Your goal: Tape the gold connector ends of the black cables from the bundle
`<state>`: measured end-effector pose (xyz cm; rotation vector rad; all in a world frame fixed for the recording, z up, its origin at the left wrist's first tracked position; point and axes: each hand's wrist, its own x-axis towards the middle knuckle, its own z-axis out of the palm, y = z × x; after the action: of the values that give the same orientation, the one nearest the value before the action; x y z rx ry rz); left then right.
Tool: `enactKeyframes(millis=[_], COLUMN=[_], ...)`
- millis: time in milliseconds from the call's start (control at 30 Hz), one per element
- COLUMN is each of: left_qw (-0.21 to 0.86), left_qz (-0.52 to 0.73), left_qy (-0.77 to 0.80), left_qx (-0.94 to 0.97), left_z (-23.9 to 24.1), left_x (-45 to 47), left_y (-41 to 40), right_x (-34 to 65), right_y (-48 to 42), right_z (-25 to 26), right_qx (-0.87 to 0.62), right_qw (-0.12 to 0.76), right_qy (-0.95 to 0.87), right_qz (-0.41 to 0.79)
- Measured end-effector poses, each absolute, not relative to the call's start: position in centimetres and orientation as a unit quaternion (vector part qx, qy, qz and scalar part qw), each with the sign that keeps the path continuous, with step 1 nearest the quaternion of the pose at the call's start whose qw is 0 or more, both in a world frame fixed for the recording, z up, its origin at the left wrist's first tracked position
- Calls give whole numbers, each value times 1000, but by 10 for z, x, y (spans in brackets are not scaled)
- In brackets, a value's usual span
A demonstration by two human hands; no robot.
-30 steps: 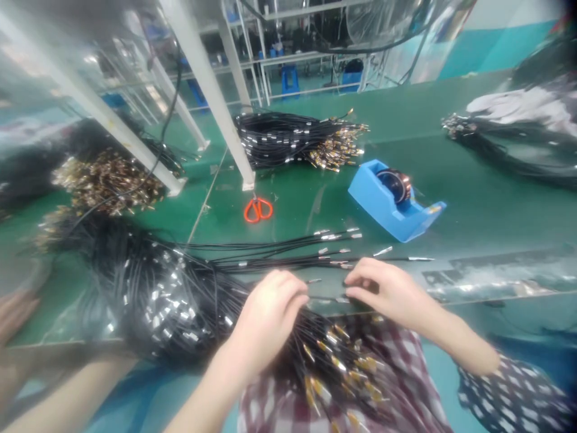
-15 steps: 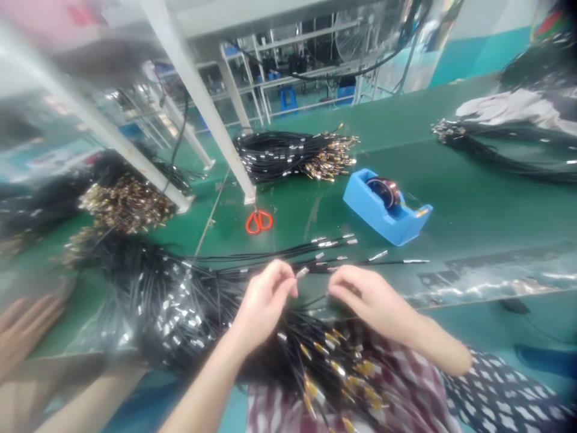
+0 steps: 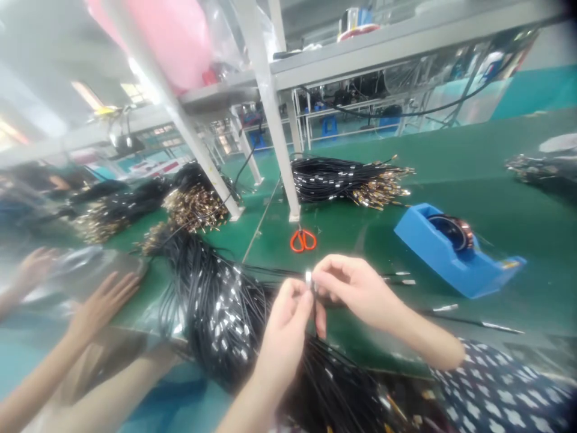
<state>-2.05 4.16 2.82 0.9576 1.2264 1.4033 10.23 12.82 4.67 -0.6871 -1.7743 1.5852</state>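
Between my two hands a black cable (image 3: 315,313) stands upright, with a small white-silver tag (image 3: 308,277) at its top. My left hand (image 3: 288,316) is closed round the cable just below the tag. From the right, my right hand (image 3: 354,285) pinches at the tag, its fingertips touching it; exactly what they grip is partly hidden. Under and beside my left hand lies a big bundle of black cables (image 3: 234,325) with many white tags, running down over my lap. A few loose cable ends (image 3: 446,308) lie right of my right hand.
Orange-handled scissors (image 3: 303,240) lie near a shelf post (image 3: 282,138). A blue tape dispenser (image 3: 455,252) stands to the right. Another cable bundle (image 3: 342,180) lies behind. At left, a co-worker's hands (image 3: 101,307) rest near a clear plastic bag (image 3: 90,270).
My hands have come together, and the cable with its tag is now upright between them. The view has tilted up and turned left. A co-worker's second hand has come into view.
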Motion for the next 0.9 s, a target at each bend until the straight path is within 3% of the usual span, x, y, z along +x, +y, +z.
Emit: enactKeyframes(millis=[233,433,900], left_qw=[469,514,532], left_qz=[569,574,613], left_qy=[535,503,508], left_qx=[413,392,291], left_z=[14,16,4], left_x=[-15,-14,-11], left_y=[46,45,43], right_x=[103,100,117], right_y=[131,134,134], right_z=[40,40,29], right_qx=[-279,-239,-346], right_qw=[308,247,322], right_qy=[-624,-590,-644], right_qz=[662,731,602])
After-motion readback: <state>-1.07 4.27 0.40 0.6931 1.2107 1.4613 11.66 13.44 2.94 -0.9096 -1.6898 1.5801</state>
